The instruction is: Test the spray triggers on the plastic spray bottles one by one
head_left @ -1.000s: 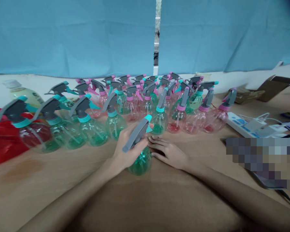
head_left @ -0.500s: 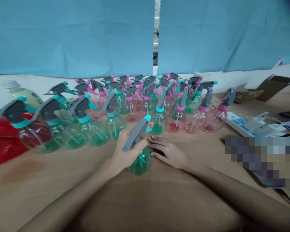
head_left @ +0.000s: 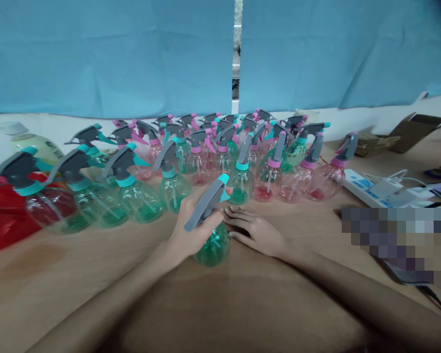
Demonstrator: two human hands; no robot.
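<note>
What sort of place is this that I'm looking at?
Probably an indoor work or assembly area: many similar trigger spray bottles crowd a wood-toned table, with a power strip and an open cardboard box at the right.

No lettering, brand or number can be read. A large capped bottle by the bench's back left corner carries a label with a dark mark, too blurred to make out. Toward the bench's right edge, a white power strip shows blue patches whose print, if any, is too small to tell. Nearer that same edge, coarse blocks cover most of a flat device, hiding whatever its face shows.
</note>
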